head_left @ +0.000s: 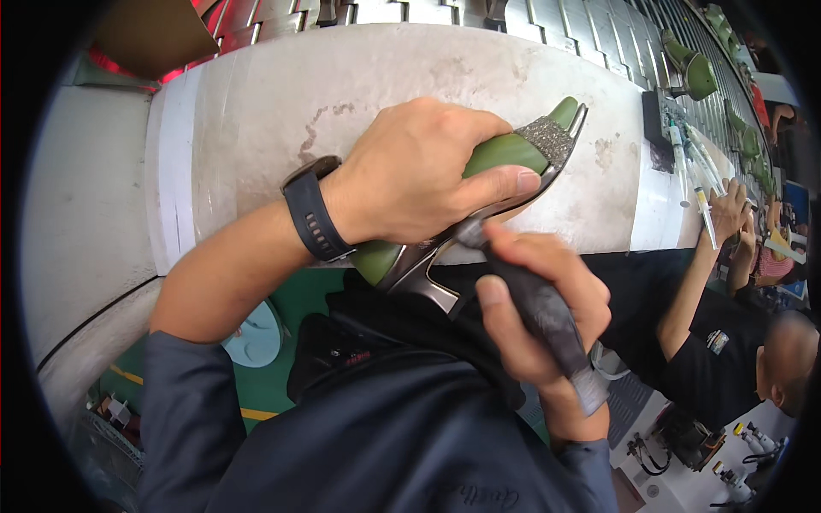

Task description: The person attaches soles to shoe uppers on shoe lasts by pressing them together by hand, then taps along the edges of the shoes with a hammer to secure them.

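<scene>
A high-heeled shoe (547,147) is fitted on a green shoe last (500,156), lying on its side at the front edge of the pale worktable. Its upper has a glittery grey band, and its bronze heel (432,291) points toward me. My left hand (419,167) wraps over the last from above, thumb along the shoe's side. In my right hand (547,303) is a dark-handled hammer (534,299), its rounded grey head against or very near the sole side by the arch. Motion blurs the head, so contact is hard to tell.
Beyond the worktable (256,111) runs a slatted metal conveyor (547,21). Green lasts (697,73) stand on it at the right. Beside a dark tray lie several syringes (701,162), where a co-worker's hand (729,209) reaches in. A light-blue round stool seat (256,335) is below.
</scene>
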{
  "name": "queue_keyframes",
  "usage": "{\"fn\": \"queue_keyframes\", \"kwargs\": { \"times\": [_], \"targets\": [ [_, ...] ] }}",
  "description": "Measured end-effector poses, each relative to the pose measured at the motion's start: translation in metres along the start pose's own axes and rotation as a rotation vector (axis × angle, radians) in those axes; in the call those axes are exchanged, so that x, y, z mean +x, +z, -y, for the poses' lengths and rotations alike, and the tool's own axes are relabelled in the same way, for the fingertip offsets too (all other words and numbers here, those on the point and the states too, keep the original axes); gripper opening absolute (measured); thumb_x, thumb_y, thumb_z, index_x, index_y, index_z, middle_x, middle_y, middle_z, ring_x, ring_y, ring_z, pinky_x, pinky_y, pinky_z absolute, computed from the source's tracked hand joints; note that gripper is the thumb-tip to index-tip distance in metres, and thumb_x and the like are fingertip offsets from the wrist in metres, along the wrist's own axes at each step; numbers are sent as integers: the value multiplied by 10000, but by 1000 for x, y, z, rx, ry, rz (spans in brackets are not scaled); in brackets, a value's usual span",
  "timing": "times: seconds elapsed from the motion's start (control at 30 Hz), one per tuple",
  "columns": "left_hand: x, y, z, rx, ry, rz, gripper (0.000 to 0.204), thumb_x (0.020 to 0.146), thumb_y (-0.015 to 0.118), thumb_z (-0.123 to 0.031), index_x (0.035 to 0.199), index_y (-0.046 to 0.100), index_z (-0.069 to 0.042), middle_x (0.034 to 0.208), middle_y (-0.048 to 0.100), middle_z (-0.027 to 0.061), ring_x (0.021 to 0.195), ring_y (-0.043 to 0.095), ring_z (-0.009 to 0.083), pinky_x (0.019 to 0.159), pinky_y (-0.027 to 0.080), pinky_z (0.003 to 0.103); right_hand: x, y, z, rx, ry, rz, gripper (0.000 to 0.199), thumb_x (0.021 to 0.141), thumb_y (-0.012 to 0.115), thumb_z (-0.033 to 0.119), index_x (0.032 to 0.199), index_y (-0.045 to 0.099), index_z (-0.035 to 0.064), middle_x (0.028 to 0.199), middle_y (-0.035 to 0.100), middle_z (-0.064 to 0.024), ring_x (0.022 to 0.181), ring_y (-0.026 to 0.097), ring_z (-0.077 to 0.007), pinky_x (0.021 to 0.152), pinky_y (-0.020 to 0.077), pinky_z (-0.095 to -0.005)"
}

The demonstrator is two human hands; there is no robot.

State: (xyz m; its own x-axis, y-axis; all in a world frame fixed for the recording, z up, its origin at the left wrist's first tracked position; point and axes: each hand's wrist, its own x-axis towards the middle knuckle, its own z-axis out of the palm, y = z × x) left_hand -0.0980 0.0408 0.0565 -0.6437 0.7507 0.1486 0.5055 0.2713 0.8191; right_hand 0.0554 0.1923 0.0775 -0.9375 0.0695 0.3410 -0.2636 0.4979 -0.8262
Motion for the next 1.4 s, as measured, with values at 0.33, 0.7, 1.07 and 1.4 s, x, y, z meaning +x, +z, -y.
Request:
{"fn": "queue_keyframes", "kwargs": {
  "times": [0.33,0.7,1.07,1.4],
  "targets": [
    [17,-6,-11,-184,-175,161,604,1052,645,-368,1451,547,74,1148,745,242,1064,734,315,943,550,385,9,-37,1,236,294,-5,240,932,778,60,1161,728,7,1020,788,-93,884,727,-96,765,577,-263],
    [26,21,-34,258,64,111,743,784,875,-384,1328,575,24,947,719,224,890,706,425,776,562,492,86,-84,-93,322,411,-263,144,972,732,117,1028,740,-16,967,763,-83,883,704,-137,784,568,-292],
    [22,-51,-110,31,343,-221,771,785,854,-169,1459,525,11,1324,656,181,1222,652,282,1081,479,380,64,-79,-92,561,580,-281,187,996,708,124,1110,733,-21,1105,766,-147,1041,738,-219,934,606,-347],
    [18,-9,-110,69,412,-321,735,770,768,-69,1449,496,5,1351,654,188,1255,653,337,1087,497,412,28,-102,62,437,-179,-32,290,904,739,-13,1178,658,-64,1259,724,-250,1246,694,-314,1092,536,-422]
  ]
}}
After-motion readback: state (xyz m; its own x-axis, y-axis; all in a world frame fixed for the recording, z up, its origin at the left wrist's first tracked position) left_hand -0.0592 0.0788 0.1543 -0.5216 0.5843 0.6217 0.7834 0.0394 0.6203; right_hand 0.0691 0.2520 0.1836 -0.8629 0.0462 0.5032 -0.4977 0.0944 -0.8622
